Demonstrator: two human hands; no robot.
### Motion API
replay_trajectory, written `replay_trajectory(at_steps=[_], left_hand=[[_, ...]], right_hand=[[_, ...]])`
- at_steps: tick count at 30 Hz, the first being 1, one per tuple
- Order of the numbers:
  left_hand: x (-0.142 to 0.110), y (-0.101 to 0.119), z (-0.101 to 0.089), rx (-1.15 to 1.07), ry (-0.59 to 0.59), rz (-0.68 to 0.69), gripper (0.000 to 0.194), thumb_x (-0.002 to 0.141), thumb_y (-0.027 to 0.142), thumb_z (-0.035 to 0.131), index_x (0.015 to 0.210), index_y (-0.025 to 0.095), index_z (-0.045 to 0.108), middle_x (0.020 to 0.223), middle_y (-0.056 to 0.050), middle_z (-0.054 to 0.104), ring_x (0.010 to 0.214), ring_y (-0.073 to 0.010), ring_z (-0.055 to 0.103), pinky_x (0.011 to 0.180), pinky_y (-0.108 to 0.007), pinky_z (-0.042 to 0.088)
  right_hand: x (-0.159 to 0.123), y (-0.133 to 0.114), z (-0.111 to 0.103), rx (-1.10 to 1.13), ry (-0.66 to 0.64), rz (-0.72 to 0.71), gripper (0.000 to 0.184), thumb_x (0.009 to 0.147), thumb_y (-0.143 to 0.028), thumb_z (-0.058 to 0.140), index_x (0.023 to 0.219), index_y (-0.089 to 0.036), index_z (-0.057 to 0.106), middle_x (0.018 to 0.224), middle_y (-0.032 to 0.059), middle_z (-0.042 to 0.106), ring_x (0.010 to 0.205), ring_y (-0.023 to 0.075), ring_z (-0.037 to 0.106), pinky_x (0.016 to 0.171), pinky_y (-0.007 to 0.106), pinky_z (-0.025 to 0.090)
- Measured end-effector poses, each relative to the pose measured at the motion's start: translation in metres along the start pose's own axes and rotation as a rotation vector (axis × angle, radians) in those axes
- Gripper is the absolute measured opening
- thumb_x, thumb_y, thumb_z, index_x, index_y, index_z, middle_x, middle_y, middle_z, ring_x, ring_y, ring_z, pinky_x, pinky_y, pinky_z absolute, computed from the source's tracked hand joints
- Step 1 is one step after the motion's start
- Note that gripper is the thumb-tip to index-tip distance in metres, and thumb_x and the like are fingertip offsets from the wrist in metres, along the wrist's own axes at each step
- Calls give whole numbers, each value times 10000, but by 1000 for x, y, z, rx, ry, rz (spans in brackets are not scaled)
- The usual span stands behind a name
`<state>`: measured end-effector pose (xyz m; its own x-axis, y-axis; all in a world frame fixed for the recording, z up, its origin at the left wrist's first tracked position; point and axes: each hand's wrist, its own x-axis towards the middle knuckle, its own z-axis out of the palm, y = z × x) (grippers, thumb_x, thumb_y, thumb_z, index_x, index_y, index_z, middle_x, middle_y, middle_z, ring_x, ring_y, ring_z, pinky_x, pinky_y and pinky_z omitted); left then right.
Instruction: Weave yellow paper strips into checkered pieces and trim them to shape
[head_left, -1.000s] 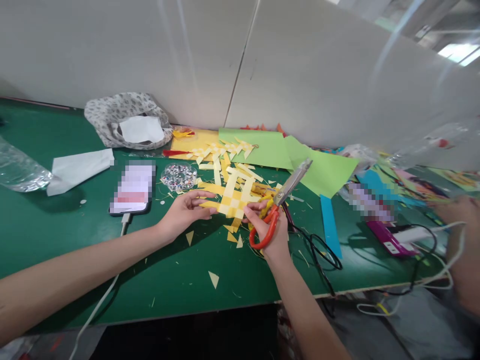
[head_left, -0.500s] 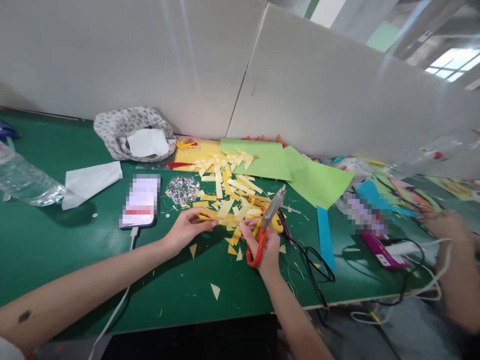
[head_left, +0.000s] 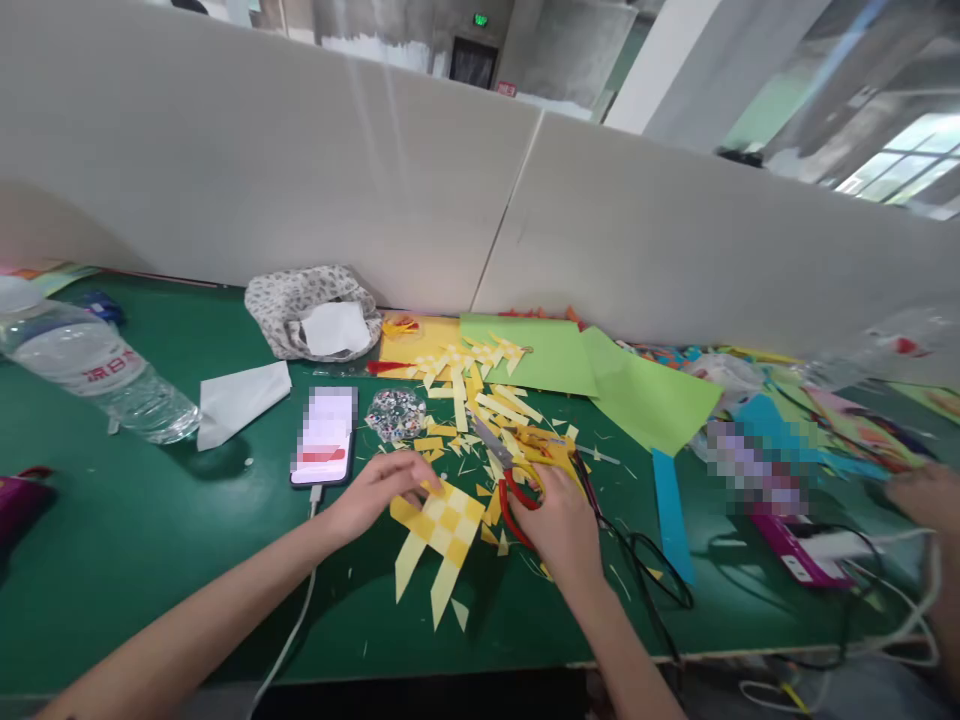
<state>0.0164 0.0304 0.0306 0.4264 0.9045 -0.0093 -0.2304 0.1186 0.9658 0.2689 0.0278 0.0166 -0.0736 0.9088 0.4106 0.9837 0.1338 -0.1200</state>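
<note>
My left hand (head_left: 386,490) pinches the upper edge of a woven paper piece (head_left: 448,522), checkered in deep and pale yellow, with two pointed strips hanging from it. My right hand (head_left: 564,525) is closed around the handles of red-handled scissors (head_left: 511,508), whose blades point up and to the left over the scraps. The scissors are to the right of the woven piece, apart from it. Cut yellow paper strips (head_left: 495,405) and scraps lie in a heap beyond both hands. Behind that heap rests a woven yellow paper fish-bone shape (head_left: 469,358) with a red tassel.
A phone (head_left: 324,435) on a cable lies left of the scraps, near a bag of small beads (head_left: 396,414). Further left is a water bottle (head_left: 97,365). Green paper (head_left: 649,385), a blue strip (head_left: 673,515) and a black cable (head_left: 645,570) lie right. Another person's hand (head_left: 926,492) is at far right.
The woven piece has turned from edge-on to face-up, and my right hand has come off it. The scissors have swung from pointing up-right to up-left. The camera view has shifted.
</note>
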Motion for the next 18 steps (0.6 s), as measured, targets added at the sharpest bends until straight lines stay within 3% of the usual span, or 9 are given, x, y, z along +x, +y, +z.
replay_trajectory(at_steps=[2,5,7,11,12,14,16,18], left_hand=[[-3,-2,-2,76,35,-20,166,743,323,674,796,169,640,802,-17,619,654,-105,557,603,-221,437],[-2,-11,-1,77,150,-22,179,714,283,710,807,170,607,793,-3,611,653,-96,566,600,-217,436],[-1,-16,1,31,185,-21,194,711,276,714,820,166,596,766,5,600,642,-90,563,588,-211,436],[-1,-24,2,-98,177,-3,232,703,265,721,859,168,579,836,-8,622,696,-107,606,649,-241,479],[-1,-25,2,-104,168,12,237,702,262,722,868,171,579,870,-19,629,745,-123,621,684,-258,490],[-2,-27,2,-73,170,65,233,703,257,719,878,176,588,993,-52,632,913,-169,621,771,-292,495],[-3,-27,2,-21,175,117,211,718,261,707,883,179,604,1147,-86,593,1090,-208,556,847,-316,479],[-5,-26,4,1,117,114,205,730,282,699,886,174,621,1150,-97,600,1102,-218,551,870,-333,471]], right_hand=[[7,0,-12,-49,-73,11,374,698,-298,647,1013,-97,641,1011,162,668,916,296,632,738,384,536],[15,-9,-34,9,-64,63,354,764,-346,598,1016,-104,654,1010,162,672,943,310,625,790,432,523],[16,-22,-44,202,-50,85,345,797,-415,565,980,-140,668,988,134,681,931,283,632,818,435,516],[6,-57,-39,829,-296,191,321,762,-435,623,960,-186,661,866,70,704,762,196,669,679,324,564],[2,-64,-34,915,-266,232,281,739,-423,652,878,-179,662,811,59,700,713,187,667,649,310,565],[-7,-74,-25,933,-25,276,199,750,-380,654,766,-181,649,734,44,680,649,176,651,595,298,555],[-15,-79,-19,786,314,216,96,783,-290,633,780,-198,659,775,51,681,724,185,651,656,323,551],[-24,-81,-18,557,523,69,80,797,-204,615,841,-226,678,815,55,689,782,192,648,719,347,536]])
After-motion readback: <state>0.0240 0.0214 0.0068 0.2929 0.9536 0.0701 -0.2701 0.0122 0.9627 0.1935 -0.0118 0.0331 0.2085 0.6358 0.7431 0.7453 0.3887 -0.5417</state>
